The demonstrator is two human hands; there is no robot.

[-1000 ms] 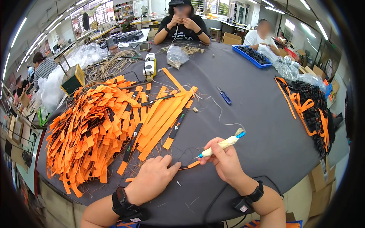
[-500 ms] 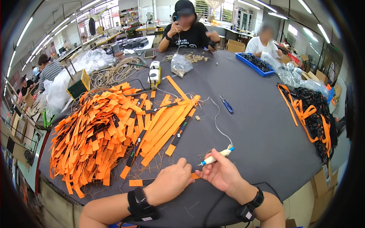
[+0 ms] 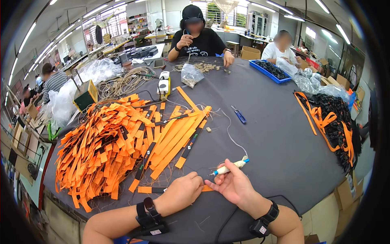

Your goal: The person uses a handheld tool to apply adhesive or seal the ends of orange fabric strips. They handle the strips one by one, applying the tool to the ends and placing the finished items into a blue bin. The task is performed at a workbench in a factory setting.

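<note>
Head view shows your left hand [image 3: 183, 192] pressed down with curled fingers on a short orange strap piece [image 3: 151, 189] lying flat on the dark grey table [image 3: 276, 134], just below the big pile of orange straps [image 3: 113, 150]. Your right hand [image 3: 235, 188] lies just right of that strap piece, its fingers closed narrowly around a cream-handled tool [image 3: 228, 167] with a blue end, whose tip points left toward the left hand. Up and to the right of the pile lies a small blue-handled tool [image 3: 240, 115], well apart from both hands.
</note>
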